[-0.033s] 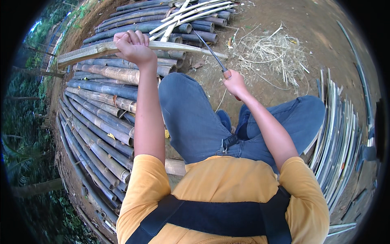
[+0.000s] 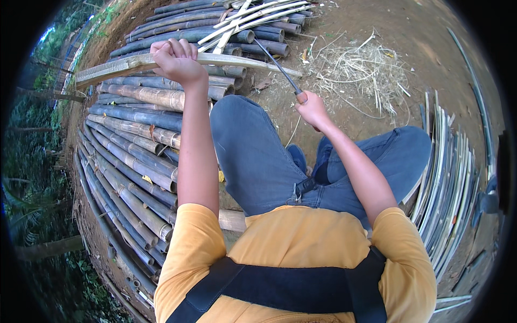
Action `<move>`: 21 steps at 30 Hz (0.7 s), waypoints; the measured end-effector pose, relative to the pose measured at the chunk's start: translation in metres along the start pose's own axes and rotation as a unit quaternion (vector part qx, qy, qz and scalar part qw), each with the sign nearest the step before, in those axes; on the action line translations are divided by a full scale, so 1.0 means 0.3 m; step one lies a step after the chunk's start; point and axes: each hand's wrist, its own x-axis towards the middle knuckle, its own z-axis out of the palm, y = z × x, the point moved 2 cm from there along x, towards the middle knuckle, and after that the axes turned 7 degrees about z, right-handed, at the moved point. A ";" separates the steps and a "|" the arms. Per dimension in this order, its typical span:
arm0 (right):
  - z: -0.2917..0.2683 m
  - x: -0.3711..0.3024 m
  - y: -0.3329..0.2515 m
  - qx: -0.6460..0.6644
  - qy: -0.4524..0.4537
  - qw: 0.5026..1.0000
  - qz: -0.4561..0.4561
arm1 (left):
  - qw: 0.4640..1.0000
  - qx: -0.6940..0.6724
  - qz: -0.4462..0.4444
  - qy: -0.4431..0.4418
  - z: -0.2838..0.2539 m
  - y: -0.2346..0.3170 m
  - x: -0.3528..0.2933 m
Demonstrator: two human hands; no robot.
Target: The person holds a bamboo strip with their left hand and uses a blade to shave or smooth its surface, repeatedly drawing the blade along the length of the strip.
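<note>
My left hand (image 2: 177,62) is closed in a fist around a long pale split-bamboo strip (image 2: 116,67), which runs sideways from the far left to the middle. In my right hand (image 2: 314,111), above my lap, is the handle of a long thin-bladed knife (image 2: 283,70). Its dark blade points forward and to the left, crossing the strip's right part in this view; I cannot tell whether they touch. Under the strip and my left forearm lie dark bamboo poles (image 2: 142,99). My legs are folded, with the right hand in front of them.
Several pale split strips (image 2: 237,24) lie across the poles ahead. A heap of fibrous shavings (image 2: 366,75) spreads on the bare soil beyond my right hand. Beside my right knee is a bundle of thin strips (image 2: 444,172). Greenery (image 2: 32,161) borders the left.
</note>
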 end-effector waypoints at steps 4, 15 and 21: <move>-0.057 0.035 0.092 -0.098 -0.057 0.993 0.015 | 0.999 -0.032 -0.009 -0.008 0.005 -0.015 0.002; -0.027 0.095 0.581 0.075 0.068 0.920 0.380 | 0.983 -0.034 -0.078 -0.164 -0.025 -0.040 0.101; -0.025 0.116 0.654 0.127 0.113 0.886 0.433 | 0.988 0.039 -0.048 -0.142 -0.011 -0.106 0.133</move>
